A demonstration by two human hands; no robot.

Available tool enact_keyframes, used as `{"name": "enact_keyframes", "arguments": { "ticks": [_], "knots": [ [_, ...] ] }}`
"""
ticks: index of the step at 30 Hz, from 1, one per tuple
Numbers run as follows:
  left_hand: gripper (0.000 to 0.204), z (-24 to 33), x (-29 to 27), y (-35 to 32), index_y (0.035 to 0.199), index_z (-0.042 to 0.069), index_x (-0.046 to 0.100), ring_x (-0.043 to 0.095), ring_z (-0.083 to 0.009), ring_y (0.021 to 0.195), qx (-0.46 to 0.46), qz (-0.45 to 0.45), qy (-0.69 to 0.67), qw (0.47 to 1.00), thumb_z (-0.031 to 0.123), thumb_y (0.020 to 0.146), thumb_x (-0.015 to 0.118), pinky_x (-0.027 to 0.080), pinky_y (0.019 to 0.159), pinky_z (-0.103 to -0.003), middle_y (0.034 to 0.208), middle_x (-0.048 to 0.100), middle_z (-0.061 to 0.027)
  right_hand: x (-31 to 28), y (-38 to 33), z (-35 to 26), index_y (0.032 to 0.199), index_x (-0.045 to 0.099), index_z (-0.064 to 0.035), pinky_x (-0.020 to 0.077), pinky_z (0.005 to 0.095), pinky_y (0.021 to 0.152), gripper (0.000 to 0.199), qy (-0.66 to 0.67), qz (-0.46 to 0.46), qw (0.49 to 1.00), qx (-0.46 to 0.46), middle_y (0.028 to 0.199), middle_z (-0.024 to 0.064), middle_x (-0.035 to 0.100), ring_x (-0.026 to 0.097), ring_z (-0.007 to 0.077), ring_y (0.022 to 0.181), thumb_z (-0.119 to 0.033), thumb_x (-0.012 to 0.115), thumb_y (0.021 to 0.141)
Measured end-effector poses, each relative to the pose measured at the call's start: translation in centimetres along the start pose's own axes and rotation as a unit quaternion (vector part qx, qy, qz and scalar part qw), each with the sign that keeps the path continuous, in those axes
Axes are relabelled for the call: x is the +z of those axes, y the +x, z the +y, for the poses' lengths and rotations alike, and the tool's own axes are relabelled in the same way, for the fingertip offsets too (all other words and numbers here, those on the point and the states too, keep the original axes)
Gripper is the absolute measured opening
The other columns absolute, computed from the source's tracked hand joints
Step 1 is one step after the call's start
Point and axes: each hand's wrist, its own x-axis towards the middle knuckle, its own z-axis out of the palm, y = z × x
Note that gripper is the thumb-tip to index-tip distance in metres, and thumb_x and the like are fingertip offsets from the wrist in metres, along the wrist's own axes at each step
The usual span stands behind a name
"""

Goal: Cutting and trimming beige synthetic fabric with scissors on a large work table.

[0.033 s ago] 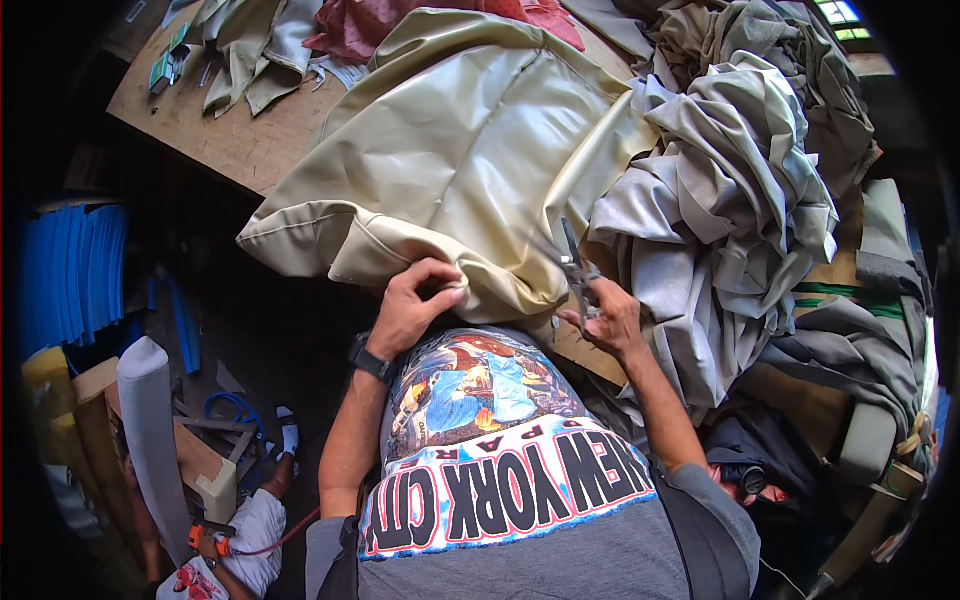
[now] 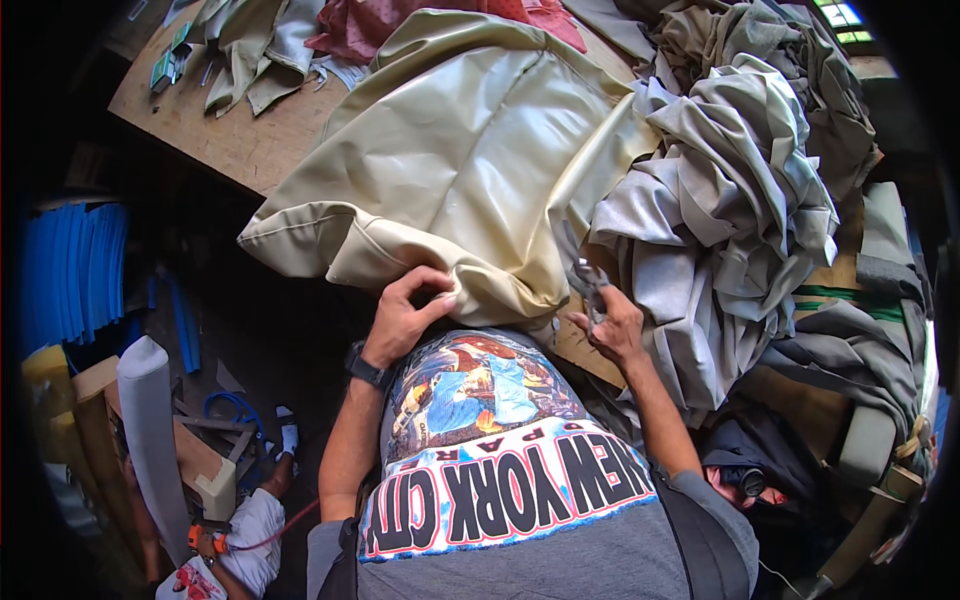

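A cream, shiny leatherette cover point(image 2: 470, 150) with a seam down its middle is spread over the table, its near edge hanging toward my body. My left hand point(image 2: 405, 315) pinches that near edge between thumb and fingers. My right hand point(image 2: 615, 325) is wrapped round a pair of scissors point(image 2: 588, 275) beside the cover's right side. The blades point away from me and are smeared by motion, so whether they touch the cover is unclear.
Crumpled grey fabric point(image 2: 715, 190) is heaped on the right of the wooden table point(image 2: 240, 150). Red cloth point(image 2: 400, 22) lies at the back. Blue strips point(image 2: 75, 270) are stacked far left. At lower left, another person point(image 2: 250, 545) holds an orange tool point(image 2: 207, 537).
The scissor blades, spread apart before, now look closer together and blurred. My right hand has shifted slightly to the right, and my left hand slightly to the left, still pinching the cover.
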Motion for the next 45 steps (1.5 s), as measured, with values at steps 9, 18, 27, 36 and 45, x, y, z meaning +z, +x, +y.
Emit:
{"name": "enact_keyframes", "arguments": {
  "ticks": [9,18,27,36,45],
  "knots": [
    [0.044,-7.1,-2.4,-3.3,0.105,0.003,0.073,0.065,-0.0169,0.097,-0.194,0.145,-0.135,0.961,0.043,0.105,0.054,0.05,0.088,-0.034,0.103,0.073,-0.0082,2.5,-13.2,7.3,0.103,0.061,-0.0014,0.0523,0.0548,0.08,0.068,-0.136,-0.086,0.924,0.347,0.095,0.025,0.072,0.069,0.0467,0.094,-0.065,0.075,0.083],
    [0.044,-8.3,-3.0,-0.7,0.117,-0.004,0.07,0.066,-0.0189,0.101,-0.053,0.219,-0.02,0.974,0.035,0.103,0.059,0.05,0.094,-0.033,0.105,0.074,-0.0108,0.0,-6.5,6.1,0.108,0.068,-0.0027,0.0553,0.0506,0.083,0.043,-0.13,-0.103,0.953,0.253,0.096,0.0213,0.073,0.071,0.042,0.094,-0.038,0.078,0.086],
    [0.041,-6.7,-0.3,1.4,0.1,-0.002,0.074,0.056,-0.0067,0.074,-0.117,0.11,-0.158,0.974,0.039,0.099,0.068,0.047,0.069,-0.025,0.087,0.069,-0.0009,6.1,-3.5,6.9,0.126,0.058,-0.0006,0.05,0.0507,0.093,0.047,-0.101,-0.014,0.985,0.14,0.106,0.0222,0.065,0.062,0.0426,0.106,-0.022,0.072,0.086],
    [0.024,-5.7,0.7,1.4,0.095,0.003,0.068,0.056,-0.0059,0.066,-0.13,0.166,-0.233,0.949,0.026,0.095,0.073,0.046,0.057,-0.022,0.081,0.065,0.0004,1.8,-3.5,3.8,0.112,0.059,-0.0002,0.0494,0.0317,0.068,0.029,0.234,-0.018,0.942,0.24,0.086,0.009,0.062,0.059,0.0161,0.074,-0.016,0.049,0.09],
    [0.025,-3.8,1.9,0.1,0.106,0.003,0.067,0.057,-0.0039,0.066,-0.114,0.157,-0.303,0.933,0.016,0.09,0.081,0.04,0.05,-0.02,0.09,0.067,-0.0003,-2.4,7.7,-8.1,0.11,0.063,-0.0017,0.0536,0.0401,0.074,0.015,0.071,-0.152,0.979,-0.117,0.092,0.014,0.063,0.067,0.0334,0.082,-0.007,0.064,0.097]
  ]
}}
